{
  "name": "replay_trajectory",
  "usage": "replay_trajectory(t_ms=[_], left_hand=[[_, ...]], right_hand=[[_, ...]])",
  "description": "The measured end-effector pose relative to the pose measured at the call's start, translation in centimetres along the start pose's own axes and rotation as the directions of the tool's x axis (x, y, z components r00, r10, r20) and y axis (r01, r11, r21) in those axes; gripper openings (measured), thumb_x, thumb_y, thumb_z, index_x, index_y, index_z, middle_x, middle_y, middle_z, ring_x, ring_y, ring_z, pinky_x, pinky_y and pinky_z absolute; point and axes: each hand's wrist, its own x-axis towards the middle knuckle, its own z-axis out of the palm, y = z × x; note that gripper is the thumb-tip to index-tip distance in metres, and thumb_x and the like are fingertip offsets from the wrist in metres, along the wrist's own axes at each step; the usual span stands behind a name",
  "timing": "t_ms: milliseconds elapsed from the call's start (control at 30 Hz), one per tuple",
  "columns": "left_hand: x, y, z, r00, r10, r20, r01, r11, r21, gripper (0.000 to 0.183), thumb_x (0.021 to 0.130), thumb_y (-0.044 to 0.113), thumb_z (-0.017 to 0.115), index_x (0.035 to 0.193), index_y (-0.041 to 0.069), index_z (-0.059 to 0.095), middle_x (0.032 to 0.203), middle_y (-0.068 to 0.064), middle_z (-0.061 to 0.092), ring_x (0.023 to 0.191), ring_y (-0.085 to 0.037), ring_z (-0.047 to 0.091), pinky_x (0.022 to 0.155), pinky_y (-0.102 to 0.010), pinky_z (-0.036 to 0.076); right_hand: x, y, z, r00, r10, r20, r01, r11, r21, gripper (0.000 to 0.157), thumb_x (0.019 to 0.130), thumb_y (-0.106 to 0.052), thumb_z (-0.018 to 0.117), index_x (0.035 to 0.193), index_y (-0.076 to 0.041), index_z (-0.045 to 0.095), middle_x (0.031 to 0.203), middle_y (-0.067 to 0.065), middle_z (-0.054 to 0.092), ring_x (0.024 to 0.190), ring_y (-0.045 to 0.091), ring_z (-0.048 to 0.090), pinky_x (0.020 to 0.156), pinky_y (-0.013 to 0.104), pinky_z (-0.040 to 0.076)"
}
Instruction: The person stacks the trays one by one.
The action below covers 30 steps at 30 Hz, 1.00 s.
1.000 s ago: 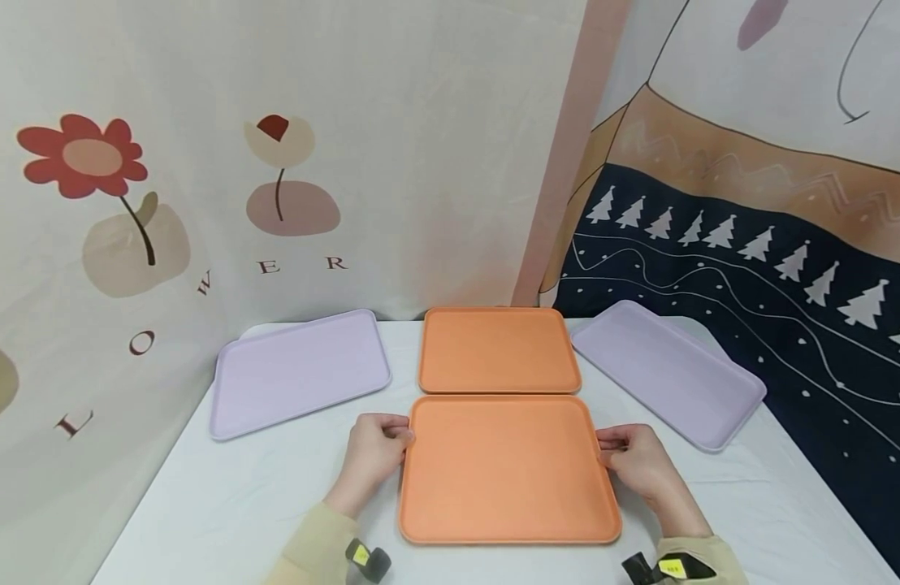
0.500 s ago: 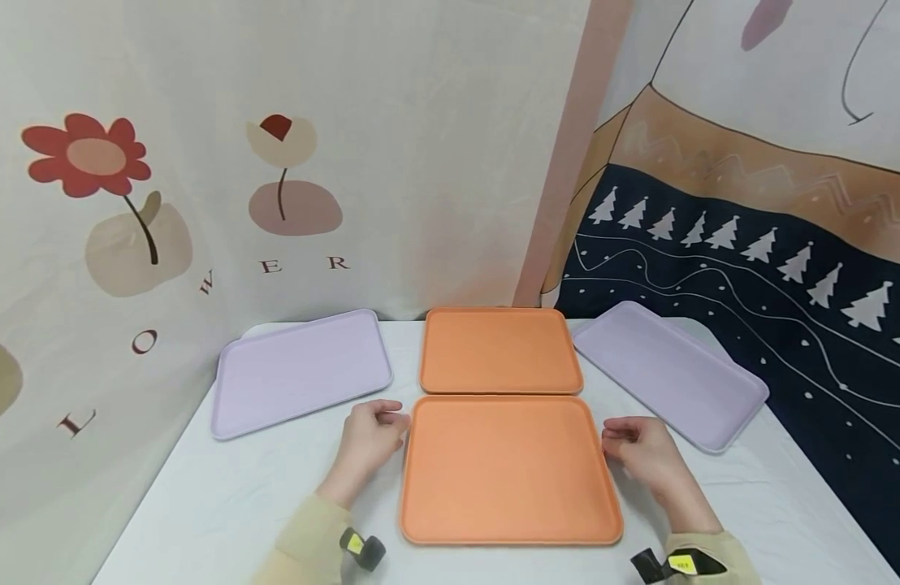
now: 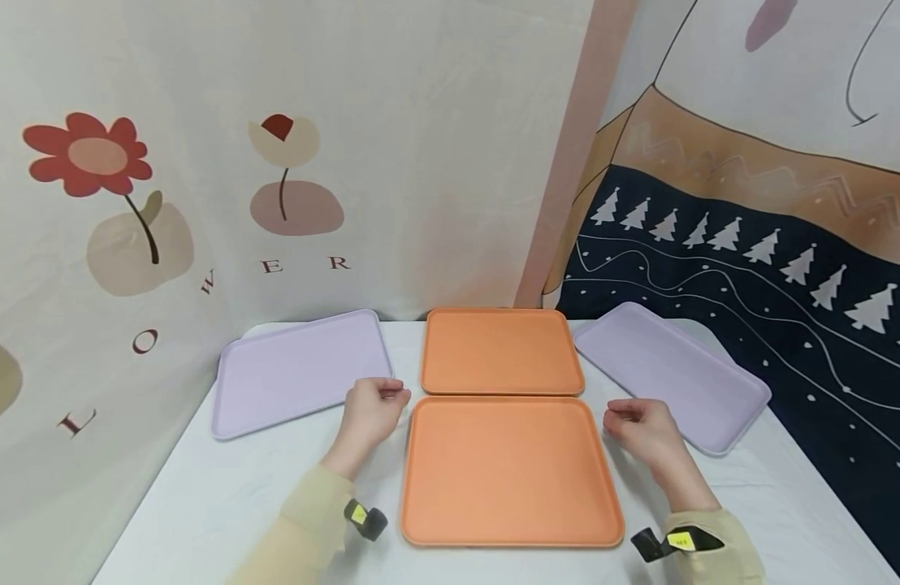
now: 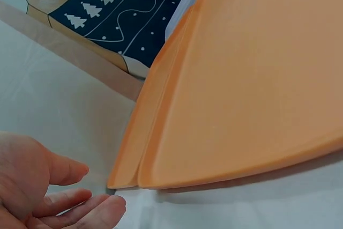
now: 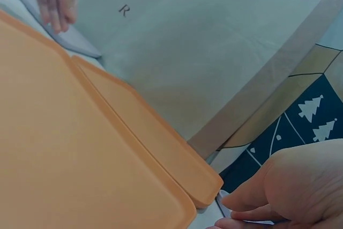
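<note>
Two orange trays lie one behind the other on the table, the near tray (image 3: 512,475) in front and the far tray (image 3: 503,353) with its edge against it. My left hand (image 3: 373,413) hovers just left of where they meet, beside the purple left tray (image 3: 304,370), holding nothing. In the left wrist view this hand's thumb and fingers (image 4: 69,170) are apart. Off the near tray's right edge is my right hand (image 3: 643,429), also holding nothing, close to the purple right tray (image 3: 677,378). Its fingers (image 5: 246,197) are relaxed in the right wrist view.
A white cloth covers the table (image 3: 201,487). Behind it hangs a pale curtain (image 3: 421,146) with printed flowers, and a dark cloth (image 3: 750,276) with white trees hangs at the right. Each sleeve carries a black wrist camera (image 3: 365,520).
Both hands have let go of the near orange tray's sides. They have moved away from the edges and forward, toward the far tray. The trays stay put.
</note>
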Motion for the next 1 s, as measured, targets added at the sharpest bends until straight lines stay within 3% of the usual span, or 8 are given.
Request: replay_trajectory(t_ms=[233, 500, 800, 1000], left_hand=[[1.0, 1.2, -0.3, 1.000, 0.030, 0.004, -0.030, 0.999, 0.037, 0.025, 0.094, 0.011, 0.075, 0.111, -0.008, 0.077, 0.097, -0.014, 0.078, 0.092, -0.028, 0.075, 0.086, -0.045, 0.061], [2.6, 2.2, 0.0, 0.998, 0.057, 0.008, -0.057, 0.995, 0.086, 0.024, 0.095, 0.012, 0.075, 0.110, -0.007, 0.077, 0.098, -0.015, 0.078, 0.096, -0.030, 0.074, 0.090, -0.047, 0.059], [4.2, 3.1, 0.4, 0.998, 0.054, 0.019, -0.055, 0.994, 0.094, 0.026, 0.096, 0.013, 0.076, 0.113, -0.006, 0.077, 0.104, -0.016, 0.077, 0.098, -0.030, 0.073, 0.088, -0.045, 0.060], [4.9, 3.3, 0.8, 0.998, 0.068, 0.017, -0.069, 0.992, 0.104, 0.024, 0.095, 0.013, 0.074, 0.110, -0.005, 0.078, 0.101, -0.015, 0.078, 0.099, -0.031, 0.073, 0.092, -0.045, 0.058]], right_hand=[[0.9, -0.5, 0.0, 1.000, -0.007, 0.009, 0.007, 1.000, 0.000, 0.038, 0.098, -0.007, 0.068, 0.128, 0.017, 0.064, 0.109, 0.021, 0.073, 0.089, 0.014, 0.067, 0.071, 0.020, 0.055], [2.2, -1.4, -0.2, 0.999, 0.003, 0.042, -0.002, 0.999, -0.034, 0.040, 0.101, -0.012, 0.067, 0.130, 0.016, 0.063, 0.113, 0.023, 0.072, 0.096, 0.024, 0.070, 0.078, 0.029, 0.058], [3.8, -2.1, -0.5, 0.999, -0.026, 0.048, 0.028, 0.999, -0.040, 0.041, 0.100, -0.013, 0.066, 0.129, 0.016, 0.063, 0.115, 0.025, 0.072, 0.097, 0.025, 0.071, 0.079, 0.028, 0.058], [4.7, -2.2, -0.2, 0.999, -0.009, 0.036, 0.010, 1.000, -0.029, 0.043, 0.101, -0.015, 0.067, 0.132, 0.015, 0.063, 0.121, 0.027, 0.069, 0.101, 0.028, 0.071, 0.088, 0.038, 0.060]])
